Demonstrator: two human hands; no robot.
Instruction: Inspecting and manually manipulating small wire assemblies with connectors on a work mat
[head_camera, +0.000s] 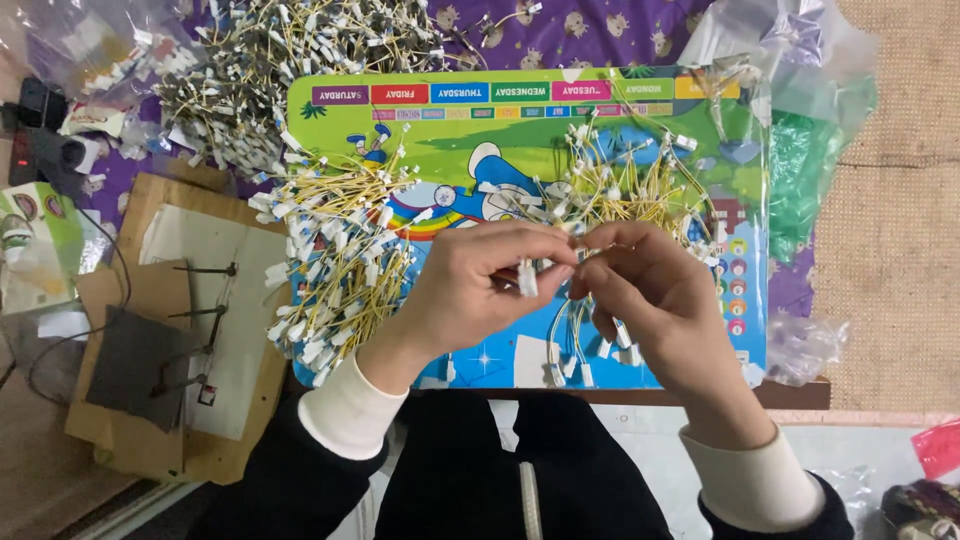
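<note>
Two hands pinching one small wire lead

Left hand (480, 290) has thumb and fingertips closed on a white connector (527, 279). Right hand (650, 285) is closed on the same lead just to the right, more white-tipped wires (580, 345) dangling below it. Both sit over the near-centre of the colourful printed board (640, 110). Yellow wire pile (335, 260) lies left, another pile (625, 185) just beyond the hands. Cardboard jig (190, 320) far left.

My board (640, 100) is bright green and blue with a rainbow and cartoon figure; the wires (345, 265) are yellow with white ends; the cloth (600, 30) is purple, patterned; my cuffs (345, 420) cream.
</note>
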